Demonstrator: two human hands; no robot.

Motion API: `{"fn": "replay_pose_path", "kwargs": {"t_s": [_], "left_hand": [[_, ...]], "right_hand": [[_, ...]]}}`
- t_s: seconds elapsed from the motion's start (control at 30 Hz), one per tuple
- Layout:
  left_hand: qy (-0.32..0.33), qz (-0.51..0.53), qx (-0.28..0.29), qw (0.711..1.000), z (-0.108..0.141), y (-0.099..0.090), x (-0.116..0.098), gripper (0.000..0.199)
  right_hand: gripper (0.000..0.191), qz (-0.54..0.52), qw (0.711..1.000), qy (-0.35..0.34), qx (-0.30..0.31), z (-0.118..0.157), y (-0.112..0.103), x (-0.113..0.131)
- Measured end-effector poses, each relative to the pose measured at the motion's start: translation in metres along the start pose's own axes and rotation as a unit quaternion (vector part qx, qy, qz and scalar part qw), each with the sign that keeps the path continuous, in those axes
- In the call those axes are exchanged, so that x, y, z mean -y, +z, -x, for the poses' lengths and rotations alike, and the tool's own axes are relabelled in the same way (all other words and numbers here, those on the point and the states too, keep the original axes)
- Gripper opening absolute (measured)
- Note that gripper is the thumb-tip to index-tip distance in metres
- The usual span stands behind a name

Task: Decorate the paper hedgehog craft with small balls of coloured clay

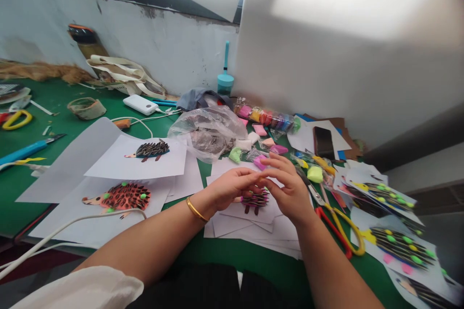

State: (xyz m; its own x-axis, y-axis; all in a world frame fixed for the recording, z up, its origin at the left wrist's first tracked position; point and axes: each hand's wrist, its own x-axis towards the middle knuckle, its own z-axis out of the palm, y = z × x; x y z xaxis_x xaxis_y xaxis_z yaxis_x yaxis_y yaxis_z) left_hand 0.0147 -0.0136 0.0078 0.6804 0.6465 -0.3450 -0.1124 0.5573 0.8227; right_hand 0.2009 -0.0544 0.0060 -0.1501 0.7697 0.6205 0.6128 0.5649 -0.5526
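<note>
The person's 2 bare hands work close together over the green bench [54, 106]. The left hand [232, 187], w/ a gold bangle [197, 210] on the wrist, and the right hand [290, 188] are both curled inward, neither flat nor in a fist, their fingertips [275, 160] meeting just above a small seed hedgehog [255, 200]. What's pinched btwn the tips, if anything, is hidden, so can't tell whether they're grasping a bit of clay or just coming together. The small seed hedgehog lies on a stack of white paper [250, 229], right under the hands, prob. central so both can reach it. Yellow-and-red scissors [337, 227] lie just right of the right hand, handles toward the person, likely kept handy. Packets of coloured clay [263, 118], a lime-green clay lump [314, 174] and a clear bag of seeds [208, 133] sit just beyond, apparently within reach. To the left are 2 bigger hedgehogs, a red one [119, 197] and a dark one [150, 149]; another w/ green dots [398, 251] lies on a sheet at right, each apart from the work area, perhaps to avoid knocks.
</note>
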Motion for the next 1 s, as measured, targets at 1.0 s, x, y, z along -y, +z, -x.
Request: {"fn": "replay_pose_path", "kwargs": {"t_s": [1.0], "left_hand": [[0.071, 0.087, -0.044, 0.993, -0.005, 0.002, -0.001, 0.039]], "right_hand": [[0.011, -0.096, 0.987, 0.119, -0.039, 0.005, 0.004, -0.008]]}}
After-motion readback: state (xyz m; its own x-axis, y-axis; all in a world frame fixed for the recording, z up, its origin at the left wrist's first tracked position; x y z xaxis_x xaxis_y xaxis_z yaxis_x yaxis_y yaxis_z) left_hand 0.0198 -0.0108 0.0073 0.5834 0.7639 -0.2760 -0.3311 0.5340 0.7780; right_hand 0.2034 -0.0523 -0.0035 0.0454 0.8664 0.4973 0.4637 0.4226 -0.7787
